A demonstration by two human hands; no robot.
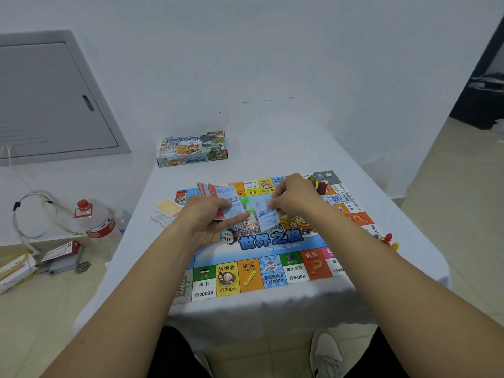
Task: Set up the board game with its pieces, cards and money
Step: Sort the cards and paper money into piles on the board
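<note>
- The person's left hand (pixel 211 214) grips a fanned stack of paper money (pixel 218 193), thumb pressed on the top blue note, above the middle of the game board (pixel 272 271).
- The right hand (pixel 293 199) pinches a single blue note (pixel 268 216) between thumb and fingertips, just right of the stack.
- The step looks like dealing out money; the next move likely calls for laying this note down apart from the stack.
- Cards (pixel 167 211) lie left of the board, small pieces (pixel 388 240) at its right edge, the game box (pixel 192 148) on the table's far side.
</note>
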